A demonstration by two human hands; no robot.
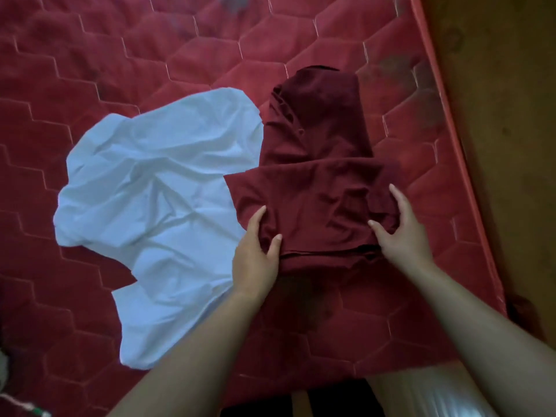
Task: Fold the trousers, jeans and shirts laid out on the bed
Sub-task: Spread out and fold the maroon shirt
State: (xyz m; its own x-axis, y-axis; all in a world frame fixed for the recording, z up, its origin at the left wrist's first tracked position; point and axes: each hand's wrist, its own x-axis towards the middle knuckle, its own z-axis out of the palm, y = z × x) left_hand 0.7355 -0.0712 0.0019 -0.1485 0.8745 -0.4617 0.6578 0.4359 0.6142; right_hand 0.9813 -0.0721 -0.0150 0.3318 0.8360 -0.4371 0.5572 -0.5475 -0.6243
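Observation:
A maroon garment (319, 164) lies partly folded on the red quilted mattress (150, 55), its near part doubled over the rest. My left hand (258, 254) holds the near left edge of the fold between thumb and fingers. My right hand (403, 227) grips the near right edge, thumb on top and fingers along the side. A crumpled white shirt (156, 200) lies spread out to the left, and the maroon garment overlaps its right edge.
The mattress's right edge (457, 145) runs diagonally, with brown floor (505, 115) beyond it. Something pale with a cord (18, 401) shows at the bottom left corner. Bare mattress stretches across the top and left.

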